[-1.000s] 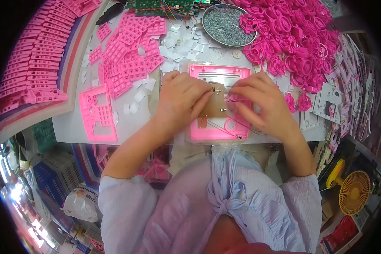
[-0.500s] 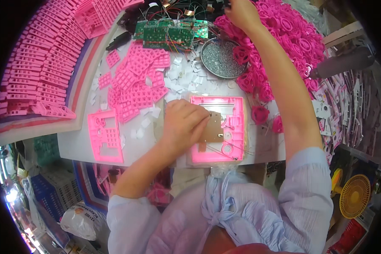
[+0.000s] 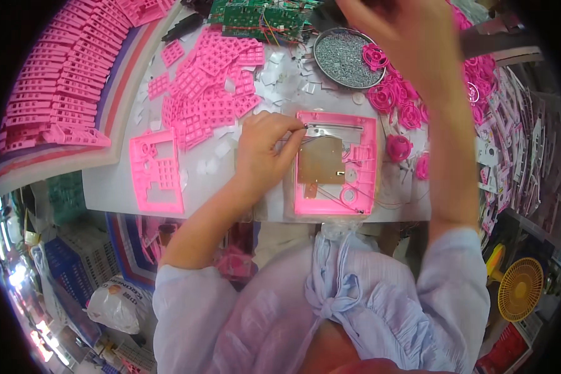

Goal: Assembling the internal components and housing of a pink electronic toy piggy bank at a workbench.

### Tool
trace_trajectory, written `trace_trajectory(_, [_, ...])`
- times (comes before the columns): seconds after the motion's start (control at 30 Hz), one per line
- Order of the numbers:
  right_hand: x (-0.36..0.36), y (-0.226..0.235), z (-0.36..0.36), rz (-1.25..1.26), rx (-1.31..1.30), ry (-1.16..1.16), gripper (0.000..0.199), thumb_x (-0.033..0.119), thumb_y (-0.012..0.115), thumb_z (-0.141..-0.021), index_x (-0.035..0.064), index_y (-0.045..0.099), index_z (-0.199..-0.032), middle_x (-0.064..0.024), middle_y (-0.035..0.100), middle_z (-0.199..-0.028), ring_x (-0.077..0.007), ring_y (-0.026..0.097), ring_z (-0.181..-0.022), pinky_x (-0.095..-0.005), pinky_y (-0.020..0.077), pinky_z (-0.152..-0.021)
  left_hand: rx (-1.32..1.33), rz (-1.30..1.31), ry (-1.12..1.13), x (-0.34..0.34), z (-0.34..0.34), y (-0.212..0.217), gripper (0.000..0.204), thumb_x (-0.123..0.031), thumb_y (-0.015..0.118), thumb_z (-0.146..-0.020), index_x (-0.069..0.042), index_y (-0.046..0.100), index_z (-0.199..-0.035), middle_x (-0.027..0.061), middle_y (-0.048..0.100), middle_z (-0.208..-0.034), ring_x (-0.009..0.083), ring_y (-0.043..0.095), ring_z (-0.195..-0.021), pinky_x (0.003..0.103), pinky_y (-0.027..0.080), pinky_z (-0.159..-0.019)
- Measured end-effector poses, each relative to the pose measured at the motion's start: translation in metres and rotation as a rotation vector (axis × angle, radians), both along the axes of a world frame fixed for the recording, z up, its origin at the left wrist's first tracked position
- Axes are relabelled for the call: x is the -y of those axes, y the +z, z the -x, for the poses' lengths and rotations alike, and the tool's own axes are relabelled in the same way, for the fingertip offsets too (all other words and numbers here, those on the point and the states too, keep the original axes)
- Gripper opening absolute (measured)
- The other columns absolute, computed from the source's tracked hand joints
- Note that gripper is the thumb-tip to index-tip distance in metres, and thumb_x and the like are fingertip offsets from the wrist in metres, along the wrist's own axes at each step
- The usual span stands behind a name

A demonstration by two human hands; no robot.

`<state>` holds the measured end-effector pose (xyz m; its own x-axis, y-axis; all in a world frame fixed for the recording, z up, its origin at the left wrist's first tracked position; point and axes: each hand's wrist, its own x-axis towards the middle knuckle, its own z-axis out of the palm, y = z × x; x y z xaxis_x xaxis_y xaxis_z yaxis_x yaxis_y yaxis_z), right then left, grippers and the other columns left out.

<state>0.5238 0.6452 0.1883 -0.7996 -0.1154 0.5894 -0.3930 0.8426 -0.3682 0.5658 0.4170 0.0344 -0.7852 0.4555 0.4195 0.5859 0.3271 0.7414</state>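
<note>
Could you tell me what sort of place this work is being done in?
Probably a small assembly workbench: stacks of pink plastic frames, a round tray of small grey parts and green circuit boards surround the pink housing that the left hand steadies.

Pink plastic frame (image 3: 336, 163), brown board (image 3: 321, 160) inside; grey screws in round tray (image 3: 349, 57) (silver rim); green circuit boards (image 3: 258, 15).

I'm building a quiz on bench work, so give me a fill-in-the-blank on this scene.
1. The left hand rests on the ____ edge of the pink plastic frame.
2. The right hand is raised above the round ____ tray of small grey parts.
3. The pile of grid pieces is ____ in colour.

Missing: left; metal; pink
</note>
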Motion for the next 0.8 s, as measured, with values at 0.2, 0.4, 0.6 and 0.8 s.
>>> trace_trajectory(0.2, [0.003,-0.006,-0.121,-0.542,0.532,0.410,0.024,0.015,0.077,-0.074,0.0065,0.065,-0.093,-0.0063,0.062,-0.089,-0.0296,0.061,-0.085,-0.0419,0.0520,-0.071,-0.197,0.027,-0.059,-0.004,0.003,0.004,0.010,-0.004,0.074,-0.083,-0.007,0.071,-0.092,0.0046,0.070,-0.087,0.0231,0.063,-0.081,0.035,0.042,-0.080])
trace_trajectory(0.4, [0.018,-0.064,-0.114,-0.068,0.381,0.290,0.053,0.029,0.080,-0.071,0.0056,0.063,-0.116,-0.0104,0.063,-0.104,-0.0323,0.059,-0.101,-0.0421,0.0513,-0.085,-0.195,0.039,-0.075,-0.004,0.003,0.004,0.012,-0.004,0.075,-0.082,-0.007,0.070,-0.092,0.0046,0.071,-0.088,0.0237,0.063,-0.082,0.036,0.042,-0.080])
trace_trajectory(0.6, [0.000,-0.092,-0.119,-0.037,0.399,0.351,0.075,0.035,0.086,-0.067,0.0042,0.057,-0.129,-0.0161,0.054,-0.134,-0.0401,0.045,-0.127,-0.0495,0.0436,-0.104,-0.292,0.110,-0.080,-0.007,0.003,0.005,0.014,-0.004,0.075,-0.082,-0.008,0.070,-0.094,0.0047,0.070,-0.088,0.0243,0.063,-0.081,0.037,0.042,-0.079])
trace_trajectory(0.8, [-0.032,-0.095,-0.135,-0.052,0.518,0.339,0.058,0.030,0.082,-0.075,0.0066,0.061,-0.124,-0.0140,0.062,-0.119,-0.0353,0.056,-0.113,-0.0444,0.0489,-0.094,-0.201,0.096,-0.087,-0.005,0.007,0.009,0.011,-0.005,0.074,-0.084,-0.007,0.071,-0.094,0.0048,0.069,-0.086,0.0227,0.062,-0.079,0.035,0.042,-0.077])
